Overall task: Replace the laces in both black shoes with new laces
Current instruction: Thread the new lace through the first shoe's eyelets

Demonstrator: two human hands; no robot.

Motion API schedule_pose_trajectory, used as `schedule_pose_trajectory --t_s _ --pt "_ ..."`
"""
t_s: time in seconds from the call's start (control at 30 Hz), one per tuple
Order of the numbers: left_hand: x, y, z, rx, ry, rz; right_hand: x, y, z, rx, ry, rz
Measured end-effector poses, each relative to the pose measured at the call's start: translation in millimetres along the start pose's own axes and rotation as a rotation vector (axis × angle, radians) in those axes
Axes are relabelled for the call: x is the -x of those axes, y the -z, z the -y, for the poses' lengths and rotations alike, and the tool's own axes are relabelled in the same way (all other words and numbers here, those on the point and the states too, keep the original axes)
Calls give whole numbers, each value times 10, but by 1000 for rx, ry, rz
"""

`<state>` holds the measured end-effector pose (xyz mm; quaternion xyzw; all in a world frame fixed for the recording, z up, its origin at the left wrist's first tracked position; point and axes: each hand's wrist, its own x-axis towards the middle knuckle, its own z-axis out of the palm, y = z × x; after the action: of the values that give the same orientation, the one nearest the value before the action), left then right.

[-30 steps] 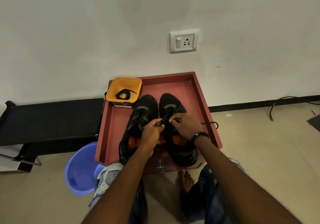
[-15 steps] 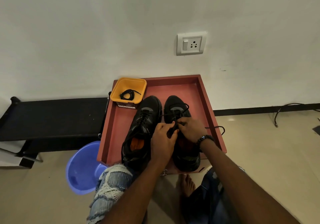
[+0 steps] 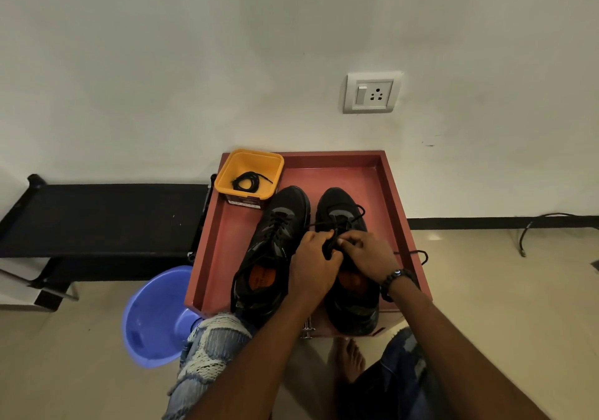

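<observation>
Two black shoes stand side by side on a red tray (image 3: pixel 227 251). The left shoe (image 3: pixel 272 251) is laced and shows an orange insole. Over the middle of the right shoe (image 3: pixel 340 205) my left hand (image 3: pixel 312 265) and my right hand (image 3: pixel 368 254) meet, each pinching the black lace (image 3: pixel 356 213). A loop of that lace lies across the toe, and one loose end (image 3: pixel 421 256) trails over the tray's right rim. A coiled black lace (image 3: pixel 248 181) lies in the yellow tub (image 3: pixel 259 163) at the tray's back left.
A blue plastic basin (image 3: pixel 152 319) sits on the floor left of the tray. A black bench (image 3: pixel 97 218) runs along the wall at left. A wall socket (image 3: pixel 371 93) is above the tray. A cable (image 3: pixel 534 225) lies on the floor at right. My knees are just below the tray.
Both hands have shifted slightly toward the toe along the right shoe, staying together on the lace. The camera has tilted, so the tray sits lower and further right in view.
</observation>
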<state>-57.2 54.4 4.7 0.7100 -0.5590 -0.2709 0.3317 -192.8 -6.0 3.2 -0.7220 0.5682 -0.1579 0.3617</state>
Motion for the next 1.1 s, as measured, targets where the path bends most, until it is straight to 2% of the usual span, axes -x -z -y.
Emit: schedule_pose_trajectory --t_s 0.2,0.43,0.67,0.9,1.1 --pt "-2 -36 -10 -14 16 -68 46 -66 43 -12 -27 -43" --pt "-127 -35 -38 -109 -42 -94 56 -92 53 -6 -37 -69" --pt "-136 -79 -1 -44 -10 -127 58 -46 146 248 66 -139" --pt "-153 -43 20 97 140 -124 41 -102 153 90 64 -228" --pt "-146 -6 28 108 135 -94 24 -178 164 84 6 -270"
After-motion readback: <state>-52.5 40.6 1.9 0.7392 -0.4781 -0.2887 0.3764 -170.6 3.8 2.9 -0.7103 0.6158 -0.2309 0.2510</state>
